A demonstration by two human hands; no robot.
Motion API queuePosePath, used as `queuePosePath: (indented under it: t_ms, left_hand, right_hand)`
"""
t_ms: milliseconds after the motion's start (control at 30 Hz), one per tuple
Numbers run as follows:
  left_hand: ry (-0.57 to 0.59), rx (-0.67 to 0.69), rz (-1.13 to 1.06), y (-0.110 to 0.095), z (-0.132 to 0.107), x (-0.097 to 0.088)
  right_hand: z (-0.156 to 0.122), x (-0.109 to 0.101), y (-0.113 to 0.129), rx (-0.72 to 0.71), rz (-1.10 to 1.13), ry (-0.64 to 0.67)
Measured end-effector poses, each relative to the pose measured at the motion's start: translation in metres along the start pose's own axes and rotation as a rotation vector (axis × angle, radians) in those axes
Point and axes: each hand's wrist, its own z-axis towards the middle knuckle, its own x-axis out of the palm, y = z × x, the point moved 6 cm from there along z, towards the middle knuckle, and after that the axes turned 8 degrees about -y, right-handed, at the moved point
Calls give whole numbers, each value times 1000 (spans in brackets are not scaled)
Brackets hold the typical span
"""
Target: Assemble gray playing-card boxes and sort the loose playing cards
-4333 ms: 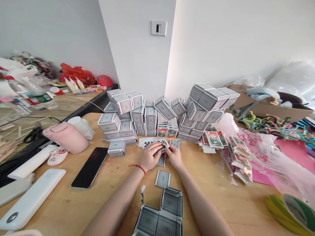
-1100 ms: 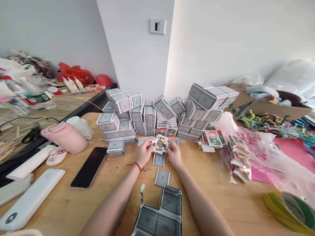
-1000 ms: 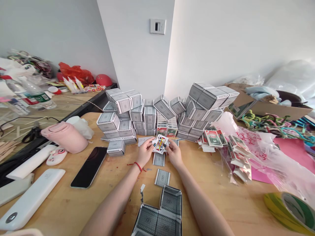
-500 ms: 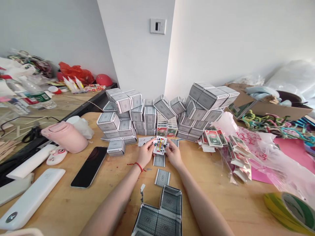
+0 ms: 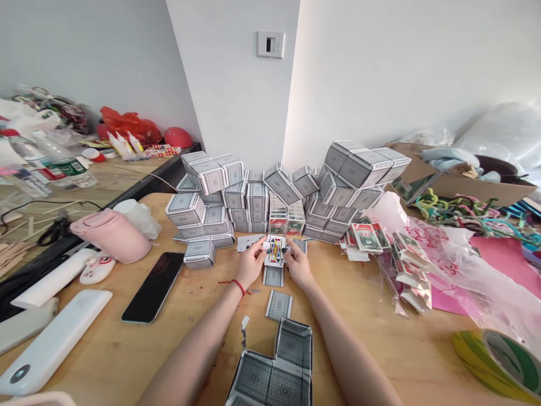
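A face-up playing card (image 5: pixel 275 251), a club court card, is held upright-facing between my two hands over the middle of the table. My left hand (image 5: pixel 252 260) grips its left edge with thumb and fingers, and my right hand (image 5: pixel 298 264) is closed at its right edge. Whether more cards lie behind it, I cannot tell. Below it on the wood are a face-down card (image 5: pixel 273 277) and another face-down card (image 5: pixel 279 305). Some face-up cards (image 5: pixel 247 243) lie by my left fingers. Nearest me stands a block of grey-backed card boxes (image 5: pixel 270 378), between my forearms.
Stacked card cubes (image 5: pixel 257 197) run along the back. To the left lie a black phone (image 5: pixel 153 287), a white power bank (image 5: pixel 54 341) and a pink tumbler (image 5: pixel 112 234). At right are card packets (image 5: pixel 367 238), empty cartons (image 5: pixel 412 276), a plastic bag (image 5: pixel 448 254) and a tape roll (image 5: pixel 499 361).
The held card has shifted very slightly downward and right between my fingers. Both hands stay in nearly the same place, and the things on the table have not moved.
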Motion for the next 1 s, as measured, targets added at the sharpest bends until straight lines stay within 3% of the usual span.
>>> queuePosePath:
  t_ms: [200, 433, 800, 1000]
  left_hand:
    - [-11, -32, -52, -1, 0, -1]
    - [-54, -40, -28, -2, 1, -5]
    - [-88, -67, -10, 2, 1, -7]
    - [-108, -114, -56, 4, 3, -8]
  right_hand:
    - [-1, 2, 4, 44, 32, -30]
    - [0, 6, -1, 184, 81, 63]
    - [1, 8, -11, 205, 101, 99]
    - [0, 9, -5, 186, 112, 117]
